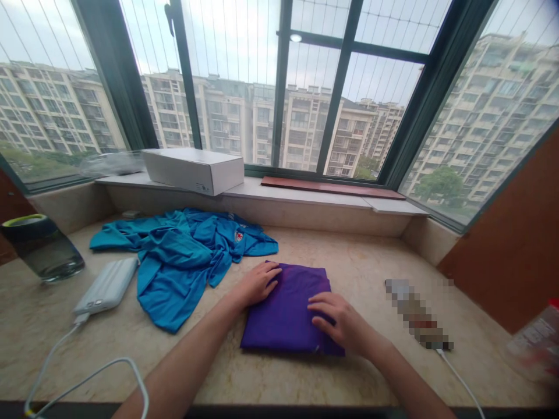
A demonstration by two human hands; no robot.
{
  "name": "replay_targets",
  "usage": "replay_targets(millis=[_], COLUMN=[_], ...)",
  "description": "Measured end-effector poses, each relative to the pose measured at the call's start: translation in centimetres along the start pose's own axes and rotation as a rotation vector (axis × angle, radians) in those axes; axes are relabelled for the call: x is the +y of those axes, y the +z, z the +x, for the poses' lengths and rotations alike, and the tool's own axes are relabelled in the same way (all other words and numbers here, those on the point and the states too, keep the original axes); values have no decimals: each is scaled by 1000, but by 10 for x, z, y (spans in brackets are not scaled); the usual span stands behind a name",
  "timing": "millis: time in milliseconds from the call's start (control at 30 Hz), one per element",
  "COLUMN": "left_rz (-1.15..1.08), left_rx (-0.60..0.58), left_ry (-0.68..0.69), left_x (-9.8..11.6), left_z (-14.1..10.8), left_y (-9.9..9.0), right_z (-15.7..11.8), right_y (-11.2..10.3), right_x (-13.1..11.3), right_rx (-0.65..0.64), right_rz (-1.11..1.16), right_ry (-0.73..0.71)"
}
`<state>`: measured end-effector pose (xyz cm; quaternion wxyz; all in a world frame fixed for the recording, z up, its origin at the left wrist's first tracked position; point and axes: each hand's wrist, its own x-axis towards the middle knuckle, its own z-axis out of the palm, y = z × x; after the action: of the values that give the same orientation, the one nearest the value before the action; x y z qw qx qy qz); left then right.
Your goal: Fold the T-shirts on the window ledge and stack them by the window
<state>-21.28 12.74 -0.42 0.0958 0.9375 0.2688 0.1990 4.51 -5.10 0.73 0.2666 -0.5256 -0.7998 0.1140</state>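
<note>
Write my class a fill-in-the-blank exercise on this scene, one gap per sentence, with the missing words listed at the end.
The left hand and right hand rest on a folded cloth coloured ____. The crumpled cloth is ____. On the counter, the green-rimmed bottle stands toward the ____ end. The box on the ledge is ____.

Missing words: purple; blue; left; white.
</note>
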Motion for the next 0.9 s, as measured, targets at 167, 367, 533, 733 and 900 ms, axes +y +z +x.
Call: replay_targets(millis=[167,367,533,733,900], left_rz=[27,-141,-194,-326,-458], left_rx=[-29,-258,-347,-339,-57], left_ry=[49,181,207,104,-240], left_x=[22,67,77,90,69], left_z=[-12,-60,-94,-106,-76], left_y=[-15,-37,-47,-62,-63], right_z=[-50,-69,-65,-59,-17], right_y=[-6,4,18,20,6], right_x=[-13,15,23,6,8], right_rx=[-254,-124,74,278,316], right_rz=[3,-18,90,300,354], right_ry=[27,-27,23,247,382])
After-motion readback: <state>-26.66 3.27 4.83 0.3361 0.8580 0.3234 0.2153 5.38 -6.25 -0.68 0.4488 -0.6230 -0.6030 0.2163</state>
